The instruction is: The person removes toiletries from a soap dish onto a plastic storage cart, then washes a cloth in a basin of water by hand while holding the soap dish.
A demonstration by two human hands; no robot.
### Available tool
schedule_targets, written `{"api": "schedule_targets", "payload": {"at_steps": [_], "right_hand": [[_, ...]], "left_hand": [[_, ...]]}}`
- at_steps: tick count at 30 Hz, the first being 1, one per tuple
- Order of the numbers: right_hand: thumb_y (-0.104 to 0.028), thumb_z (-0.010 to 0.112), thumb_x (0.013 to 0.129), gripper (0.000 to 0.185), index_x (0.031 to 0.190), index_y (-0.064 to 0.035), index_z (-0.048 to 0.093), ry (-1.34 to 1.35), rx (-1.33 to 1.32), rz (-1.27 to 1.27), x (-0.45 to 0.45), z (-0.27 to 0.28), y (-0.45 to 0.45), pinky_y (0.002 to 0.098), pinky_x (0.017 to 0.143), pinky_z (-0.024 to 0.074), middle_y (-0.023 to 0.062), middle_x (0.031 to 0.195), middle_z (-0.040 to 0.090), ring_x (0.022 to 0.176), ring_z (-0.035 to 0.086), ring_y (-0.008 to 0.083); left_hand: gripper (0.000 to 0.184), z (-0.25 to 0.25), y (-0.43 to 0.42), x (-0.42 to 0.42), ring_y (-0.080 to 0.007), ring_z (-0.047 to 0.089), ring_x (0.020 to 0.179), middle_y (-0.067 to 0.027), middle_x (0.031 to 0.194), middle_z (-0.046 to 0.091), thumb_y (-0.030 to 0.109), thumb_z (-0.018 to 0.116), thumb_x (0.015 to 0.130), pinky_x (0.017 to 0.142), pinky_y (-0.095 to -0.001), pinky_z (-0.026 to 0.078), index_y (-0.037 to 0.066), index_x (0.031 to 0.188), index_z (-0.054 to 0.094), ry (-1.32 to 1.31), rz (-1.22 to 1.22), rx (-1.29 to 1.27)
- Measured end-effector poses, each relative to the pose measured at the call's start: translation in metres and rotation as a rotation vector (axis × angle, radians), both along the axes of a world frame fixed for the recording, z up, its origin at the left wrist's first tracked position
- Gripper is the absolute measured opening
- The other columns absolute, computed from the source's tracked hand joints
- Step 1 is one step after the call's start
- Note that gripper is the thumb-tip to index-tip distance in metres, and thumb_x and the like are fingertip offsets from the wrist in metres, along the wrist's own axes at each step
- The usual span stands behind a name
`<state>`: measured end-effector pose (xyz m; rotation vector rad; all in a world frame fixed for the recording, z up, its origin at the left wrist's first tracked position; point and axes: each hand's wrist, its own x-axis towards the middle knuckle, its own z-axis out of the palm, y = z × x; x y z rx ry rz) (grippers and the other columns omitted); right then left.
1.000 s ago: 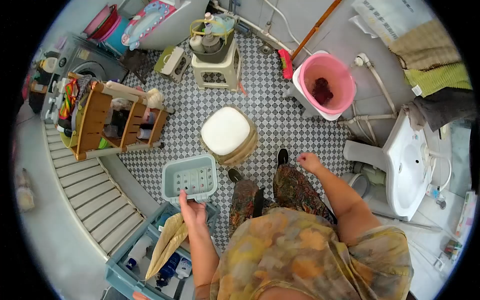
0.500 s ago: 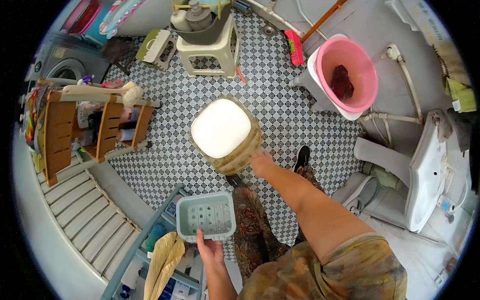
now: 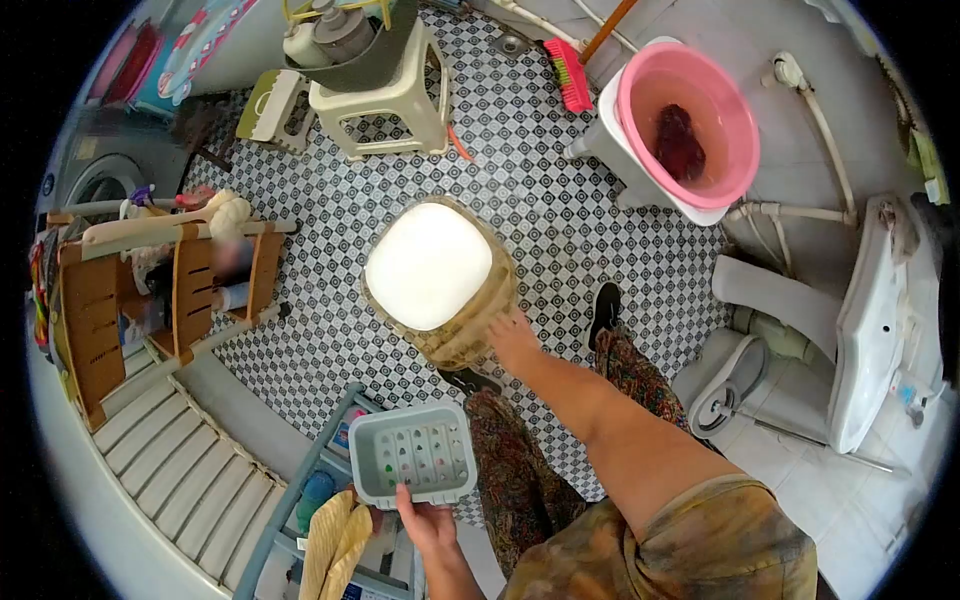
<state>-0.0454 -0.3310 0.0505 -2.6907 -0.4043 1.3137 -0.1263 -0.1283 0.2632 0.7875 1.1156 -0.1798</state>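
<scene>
Patterned floor — left hand closed on basket rim — right hand loosely spread at white-topped stool.

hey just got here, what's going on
A person stands on the patterned floor, holding a grey-green perforated basket by its near edge in the left hand. The right hand is down at the near right side of a white-topped stool; whether it grips or only touches is hard to tell. Off to the right, a pink basin holds something dark red.
</scene>
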Motion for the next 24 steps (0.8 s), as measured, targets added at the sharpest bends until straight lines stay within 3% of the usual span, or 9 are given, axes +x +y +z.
{"api": "schedule_targets", "payload": {"at_steps": [7,9,12,14,17,21,24], "right_hand": [[-0.014,0.043,0.081,0.047,0.127,-0.014,0.036,-0.019,-0.078,0.143,-0.035,0.02,-0.01,0.0543,0.101,0.0039,0.0071,0.134,0.028,0.126,0.023,0.0211],[-0.015,0.044,0.081,0.047,0.128,-0.0149,0.035,0.023,-0.083,0.175,-0.041,0.032,-0.012,0.0562,0.101,0.0037,0.007,0.135,0.028,0.126,0.022,0.0213],[-0.019,0.044,0.083,0.046,0.129,-0.0154,0.035,0.17,-0.112,0.288,-0.058,0.038,-0.015,0.0564,0.101,0.0032,0.0065,0.135,0.028,0.126,0.022,0.0232],[-0.021,0.045,0.085,0.046,0.129,-0.0153,0.035,0.373,-0.04,0.201,-0.081,0.024,-0.016,0.0567,0.1,0.002,0.0053,0.133,0.03,0.126,0.022,0.0237],[-0.021,0.045,0.085,0.047,0.13,-0.0178,0.034,0.505,-0.031,0.104,-0.097,0.038,-0.022,0.0564,0.101,0.0009,0.0042,0.134,0.03,0.125,0.026,0.0234],[-0.022,0.048,0.083,0.049,0.129,-0.0201,0.035,0.618,-0.115,-0.091,-0.149,0.003,-0.025,0.0552,0.102,0.0043,0.0036,0.134,0.031,0.122,0.03,0.0245],[-0.019,0.05,0.081,0.055,0.132,-0.0208,0.03,1.095,-0.068,0.061,-0.181,-0.018,-0.034,0.0539,0.102,0.0086,0.0035,0.136,0.027,0.121,0.032,0.0263]], "left_hand": [[0.048,-0.007,-0.002,0.006,-0.0264,0.044,0.109,-0.0096,0.122,0.044,0.028,0.049,0.083,0.091,-0.0447,0.037,0.008,0.125,0.035,0.023,-0.047,0.008],[0.049,-0.01,-0.003,0.008,-0.0285,0.047,0.107,-0.0103,0.121,0.044,0.03,0.05,0.083,0.087,-0.0458,0.042,0.007,0.124,0.036,0.016,-0.092,0.002],[0.05,-0.019,-0.003,0.01,-0.0287,0.046,0.107,-0.0105,0.121,0.044,0.031,0.049,0.083,0.087,-0.0462,0.041,0.007,0.124,0.036,0.011,-0.123,0.005],[0.05,-0.019,-0.012,0.017,-0.0287,0.046,0.107,-0.0105,0.121,0.044,0.031,0.049,0.083,0.087,-0.0463,0.041,0.007,0.124,0.036,0.003,-0.15,0.011],[0.05,-0.017,-0.018,0.023,-0.0291,0.046,0.108,-0.0107,0.122,0.043,0.03,0.049,0.083,0.088,-0.0469,0.04,0.007,0.125,0.035,0.012,-0.164,0.005],[0.05,-0.016,-0.026,0.03,-0.0292,0.046,0.107,-0.0108,0.122,0.044,0.031,0.048,0.083,0.088,-0.0464,0.04,0.007,0.124,0.036,0.009,-0.2,0.025],[0.049,-0.02,-0.024,0.025,-0.0289,0.047,0.107,-0.0104,0.121,0.045,0.031,0.048,0.083,0.088,-0.0458,0.04,0.006,0.124,0.037,0.029,-0.222,0.032]]}}
